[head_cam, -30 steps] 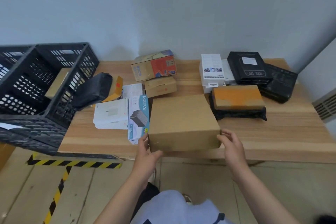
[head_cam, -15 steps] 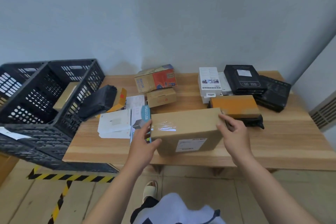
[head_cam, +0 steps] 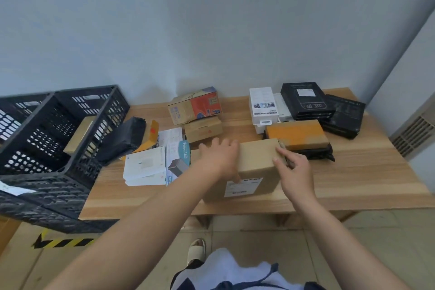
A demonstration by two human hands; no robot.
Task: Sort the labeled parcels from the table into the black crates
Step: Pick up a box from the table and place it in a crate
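A large brown cardboard parcel (head_cam: 256, 160) stands at the table's front edge, its white shipping label (head_cam: 244, 186) facing me. My left hand (head_cam: 220, 156) lies over its top left, thumb down on the front face by the label. My right hand (head_cam: 293, 169) grips its right top corner with curled fingers. Two black crates (head_cam: 58, 172) stand at the left; the nearer one holds a brown box (head_cam: 78, 134).
On the wooden table (head_cam: 367, 179) lie several other parcels: white boxes (head_cam: 144, 168), a black bag (head_cam: 123, 139), a red-and-brown carton (head_cam: 195, 107), an orange-topped parcel (head_cam: 297, 134) and black boxes (head_cam: 306, 100). A wall vent (head_cam: 414, 135) is at the right.
The parcel has been tipped so that its labeled face now points at me. My left hand moved from its left side onto its top; my right hand stayed at the right corner.
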